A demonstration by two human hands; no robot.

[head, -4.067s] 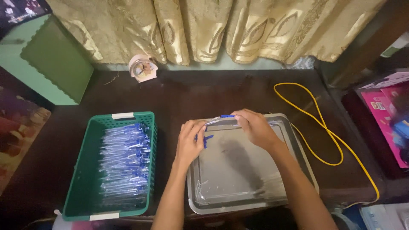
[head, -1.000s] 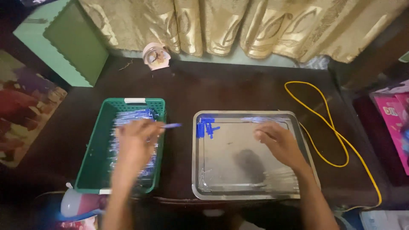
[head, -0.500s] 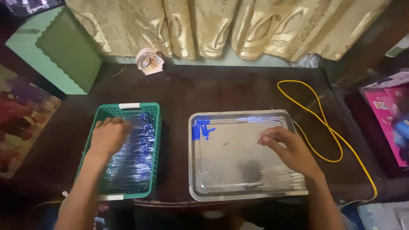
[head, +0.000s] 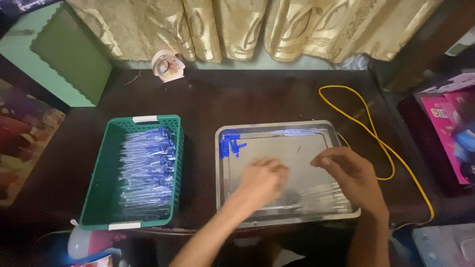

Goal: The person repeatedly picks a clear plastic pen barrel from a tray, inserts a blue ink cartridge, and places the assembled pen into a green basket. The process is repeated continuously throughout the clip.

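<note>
A shallow metal tray lies on the dark table in front of me. Blue pen caps are bunched in its far left corner, thin blue refills line its far edge, and clear pen barrels lie near its front right. My left hand is over the middle of the tray, blurred, fingers curled; whether it holds anything is unclear. My right hand rests palm down on the tray's right side, just above the clear barrels, with nothing seen in it. A green plastic basket full of blue pens stands to the left.
A yellow cable loops on the table right of the tray. A small round clock stands at the back by the gold curtain. A green box is at the far left, and pink packaging at the right edge.
My left hand has left the green basket and swung right, over the middle of the tray. My right hand has stayed on the tray's right side.
</note>
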